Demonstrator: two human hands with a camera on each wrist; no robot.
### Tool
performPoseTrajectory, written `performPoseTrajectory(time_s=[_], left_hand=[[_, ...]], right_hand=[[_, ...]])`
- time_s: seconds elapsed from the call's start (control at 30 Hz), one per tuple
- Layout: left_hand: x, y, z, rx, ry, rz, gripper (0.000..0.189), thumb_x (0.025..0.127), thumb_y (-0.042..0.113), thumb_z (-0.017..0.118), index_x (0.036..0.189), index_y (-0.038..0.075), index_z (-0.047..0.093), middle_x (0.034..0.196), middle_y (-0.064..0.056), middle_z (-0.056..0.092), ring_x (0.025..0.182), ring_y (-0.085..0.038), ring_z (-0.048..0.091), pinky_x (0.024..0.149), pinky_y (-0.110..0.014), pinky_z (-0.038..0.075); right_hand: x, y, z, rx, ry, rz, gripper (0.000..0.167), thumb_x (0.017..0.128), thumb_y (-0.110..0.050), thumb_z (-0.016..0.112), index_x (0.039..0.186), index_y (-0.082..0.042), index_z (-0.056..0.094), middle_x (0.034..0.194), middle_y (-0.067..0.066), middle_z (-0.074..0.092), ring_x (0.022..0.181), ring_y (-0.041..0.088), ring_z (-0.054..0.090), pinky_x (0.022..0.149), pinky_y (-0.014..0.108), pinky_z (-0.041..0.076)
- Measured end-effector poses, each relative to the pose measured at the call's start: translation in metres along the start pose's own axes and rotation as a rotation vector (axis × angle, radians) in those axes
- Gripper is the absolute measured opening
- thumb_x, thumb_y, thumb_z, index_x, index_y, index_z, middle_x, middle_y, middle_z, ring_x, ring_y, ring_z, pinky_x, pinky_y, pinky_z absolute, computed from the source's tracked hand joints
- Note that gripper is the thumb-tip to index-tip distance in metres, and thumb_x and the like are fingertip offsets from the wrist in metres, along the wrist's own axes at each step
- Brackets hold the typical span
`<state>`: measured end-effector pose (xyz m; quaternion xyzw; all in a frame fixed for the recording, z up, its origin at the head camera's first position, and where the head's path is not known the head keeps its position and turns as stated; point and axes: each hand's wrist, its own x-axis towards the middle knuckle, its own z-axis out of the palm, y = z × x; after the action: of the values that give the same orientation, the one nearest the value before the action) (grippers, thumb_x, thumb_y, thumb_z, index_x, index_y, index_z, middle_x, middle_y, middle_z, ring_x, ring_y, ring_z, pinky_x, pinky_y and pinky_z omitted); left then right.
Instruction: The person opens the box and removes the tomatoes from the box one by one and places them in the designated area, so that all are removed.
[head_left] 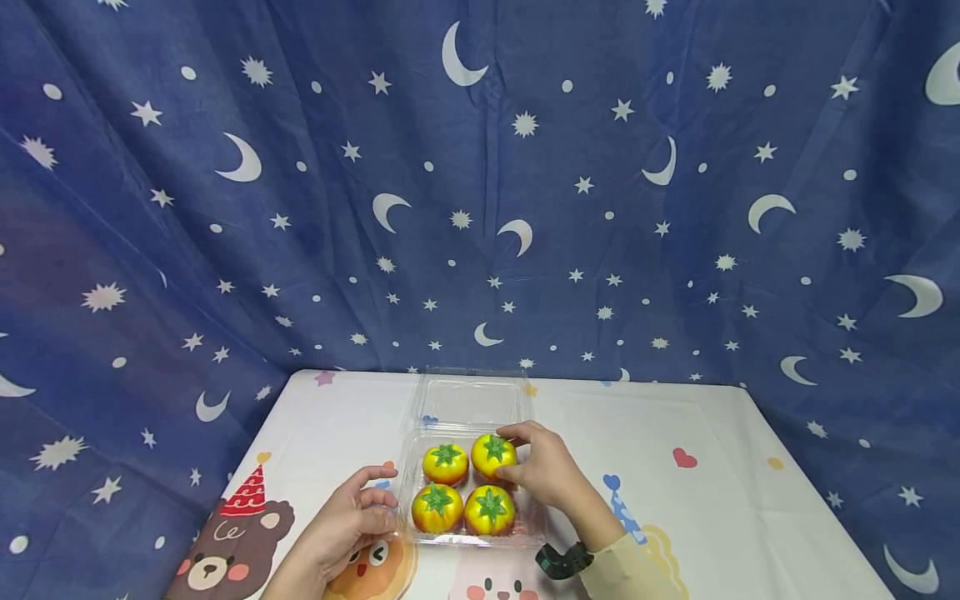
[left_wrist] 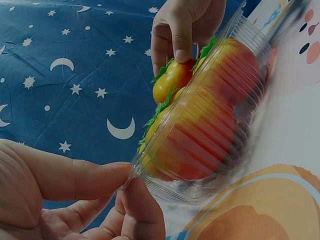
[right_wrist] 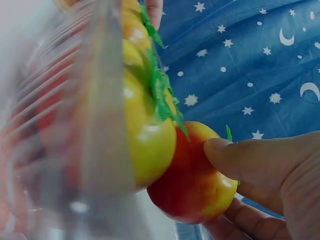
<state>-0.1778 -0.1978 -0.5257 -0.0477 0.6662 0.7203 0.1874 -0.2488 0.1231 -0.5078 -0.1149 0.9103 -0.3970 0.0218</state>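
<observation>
A clear plastic clamshell box [head_left: 531, 527] lies on the table with its lid [head_left: 472, 402] folded back. Several yellow-and-red tomatoes with green star-shaped leaves sit in its base, among them the front-left tomato [head_left: 437, 509] and the front-right tomato [head_left: 490, 510]. My right hand [head_left: 546, 467] grips the far-right tomato [right_wrist: 192, 175] between thumb and fingers; in the right wrist view it stands out above the rim, beside another tomato [right_wrist: 150, 145]. At the box's left side, my left hand [head_left: 352, 517] pinches the rim [left_wrist: 136, 169] between thumb and fingers.
The white tablecloth [head_left: 720, 500] carries printed cartoons, including a bear [head_left: 225, 554] at the left. A dark blue curtain [head_left: 480, 167] with moons and stars hangs behind and beside the table. A black band [head_left: 562, 561] is around my right wrist.
</observation>
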Motion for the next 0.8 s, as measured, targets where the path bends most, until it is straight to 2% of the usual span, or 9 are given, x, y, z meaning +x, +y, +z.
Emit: performPoseTrajectory(time_s=[0.23,0.47,0.67,0.8], left_hand=[[0.000,0.000,0.000,0.000,0.001,-0.002,0.083,0.082,-0.010,0.071,0.157,0.003,0.037,0.101,-0.006,0.063,0.077,-0.016,0.062,0.073,-0.033,0.062],[0.000,0.000,0.000,0.002,0.002,-0.003,0.084,0.082,-0.010,0.071,0.157,0.003,0.037,0.101,-0.006,0.063,0.077,-0.016,0.062,0.072,-0.033,0.061],[0.001,0.000,0.000,0.006,-0.002,-0.005,0.084,0.082,-0.009,0.071,0.157,0.002,0.036,0.101,-0.006,0.063,0.077,-0.017,0.062,0.073,-0.033,0.061],[0.001,0.000,-0.001,0.007,-0.006,-0.005,0.085,0.082,-0.009,0.071,0.158,0.003,0.036,0.101,-0.006,0.063,0.077,-0.017,0.062,0.072,-0.033,0.061]], right_hand=[[-0.001,-0.003,-0.006,0.020,0.007,0.007,0.046,0.083,-0.018,0.091,0.126,-0.019,0.076,0.125,0.002,0.072,0.122,0.033,0.068,0.108,0.057,0.057],[-0.003,-0.005,-0.012,0.017,0.029,0.000,0.044,0.082,-0.018,0.092,0.124,-0.020,0.077,0.128,-0.001,0.072,0.118,0.026,0.068,0.106,0.055,0.058],[-0.006,-0.007,-0.020,0.039,0.057,-0.021,0.044,0.081,-0.017,0.092,0.123,-0.021,0.078,0.129,-0.001,0.072,0.121,0.028,0.069,0.108,0.057,0.057],[-0.007,-0.006,-0.025,0.068,0.067,-0.016,0.044,0.082,-0.015,0.091,0.124,-0.022,0.077,0.128,-0.001,0.072,0.120,0.028,0.070,0.107,0.054,0.058]])
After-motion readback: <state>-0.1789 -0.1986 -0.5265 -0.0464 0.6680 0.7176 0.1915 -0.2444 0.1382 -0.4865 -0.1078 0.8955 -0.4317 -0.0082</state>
